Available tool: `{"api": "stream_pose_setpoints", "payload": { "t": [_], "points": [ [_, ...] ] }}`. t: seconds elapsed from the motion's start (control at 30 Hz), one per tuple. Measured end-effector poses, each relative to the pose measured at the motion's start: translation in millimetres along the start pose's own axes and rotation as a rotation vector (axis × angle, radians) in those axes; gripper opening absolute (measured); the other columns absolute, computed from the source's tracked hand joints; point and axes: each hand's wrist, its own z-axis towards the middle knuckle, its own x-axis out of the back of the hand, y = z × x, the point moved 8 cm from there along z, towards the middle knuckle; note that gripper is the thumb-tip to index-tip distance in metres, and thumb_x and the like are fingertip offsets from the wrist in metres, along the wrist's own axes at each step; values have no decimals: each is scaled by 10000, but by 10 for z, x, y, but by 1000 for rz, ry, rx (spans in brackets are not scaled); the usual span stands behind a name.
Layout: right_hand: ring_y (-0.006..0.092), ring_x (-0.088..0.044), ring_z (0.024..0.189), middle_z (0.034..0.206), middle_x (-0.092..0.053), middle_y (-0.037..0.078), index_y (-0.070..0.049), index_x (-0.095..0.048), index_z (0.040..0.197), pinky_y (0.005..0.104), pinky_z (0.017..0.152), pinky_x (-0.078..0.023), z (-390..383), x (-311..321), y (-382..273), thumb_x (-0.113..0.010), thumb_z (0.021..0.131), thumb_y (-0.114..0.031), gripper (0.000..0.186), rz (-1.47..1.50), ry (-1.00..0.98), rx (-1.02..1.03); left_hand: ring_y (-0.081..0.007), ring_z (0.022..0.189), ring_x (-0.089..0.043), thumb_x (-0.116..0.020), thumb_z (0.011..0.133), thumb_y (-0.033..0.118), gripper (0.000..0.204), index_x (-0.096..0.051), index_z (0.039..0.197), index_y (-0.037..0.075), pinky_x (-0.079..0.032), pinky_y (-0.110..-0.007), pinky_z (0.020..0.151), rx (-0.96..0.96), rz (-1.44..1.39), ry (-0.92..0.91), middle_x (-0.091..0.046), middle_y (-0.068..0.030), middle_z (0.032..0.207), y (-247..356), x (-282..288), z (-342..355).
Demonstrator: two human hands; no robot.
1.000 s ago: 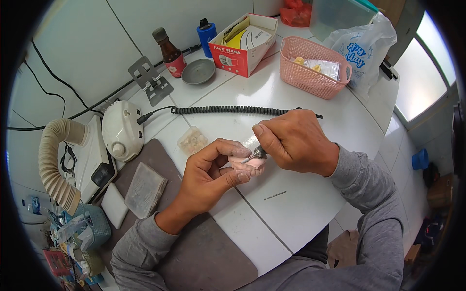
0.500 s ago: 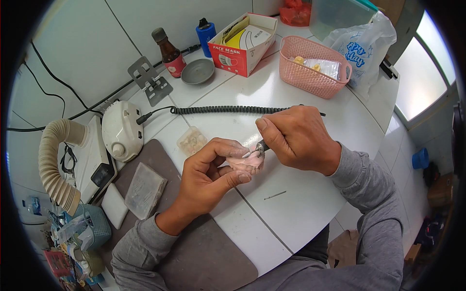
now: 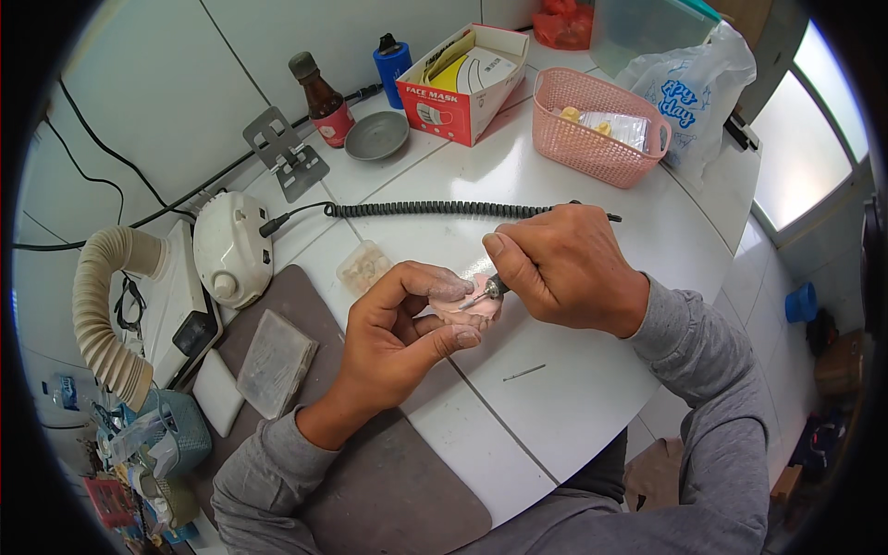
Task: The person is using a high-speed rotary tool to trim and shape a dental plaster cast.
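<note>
Between the thumb and fingers of my left hand (image 3: pixel 398 319) is a pink dental mould (image 3: pixel 474 313), held above the white tiled table. My right hand (image 3: pixel 569 268) is wrapped around a rotary handpiece (image 3: pixel 495 286), whose thin metal bit points down and left onto the mould's pink surface. Whether the bit touches the surface I cannot tell for sure. From the handpiece's far end a black coiled cord (image 3: pixel 435 210) runs left to a cream control box (image 3: pixel 233 250). A slim metal bur (image 3: pixel 524 373) lies on the tiles below my hands.
A pale mould piece (image 3: pixel 363 267) lies beyond my left hand. On the brown mat (image 3: pixel 407 481) rests a flat clear box (image 3: pixel 276 363). A ribbed hose (image 3: pixel 111 314) arches at the left. Farther back stand a brown bottle (image 3: pixel 324 102), a grey dish (image 3: pixel 377 137), a mask box (image 3: pixel 462 88) and a pink basket (image 3: pixel 592 139).
The handpiece has shifted slightly left and its tilt has altered, so more of the bit shows over the mould. My left hand has hardly moved.
</note>
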Motion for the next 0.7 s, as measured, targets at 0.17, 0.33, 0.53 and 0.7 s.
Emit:
{"api": "stream_pose_setpoints", "payload": {
  "t": [0.17,0.33,0.53,0.7],
  "points": [
    [334,-624,502,590,-642,112,-104,-716,714,459,498,-457,5,-14,-4,-599,1065,-290,414,-4,-4,0,-235,1244,-680,-782,924,-108,379,-610,1254,-34,-615,-370,1099,-4,11,9,-597,-135,1293,13,0,-6],
    [332,-625,502,589,-641,110,-105,-717,719,458,496,-456,1,-11,2,-598,1066,-293,412,-11,-2,-3,-185,1197,-660,-835,898,-63,383,-618,1205,8,-635,-322,1012,22,1,37,-602,-126,1285,1,4,7],
    [324,-614,486,584,-637,106,-105,-710,707,453,487,-445,9,-10,-10,-603,1063,-286,413,-11,2,8,-184,1191,-667,-828,897,-76,379,-620,1202,12,-641,-327,1005,20,8,50,-606,-126,1279,5,11,-5],
    [363,-529,473,560,-557,139,-70,-638,695,484,501,-399,-6,-9,-12,-576,1064,-242,412,18,27,9,-187,1192,-674,-826,888,-96,386,-621,1195,16,-646,-329,1007,0,17,56,-603,-128,1292,5,13,-9]
  ]
}}
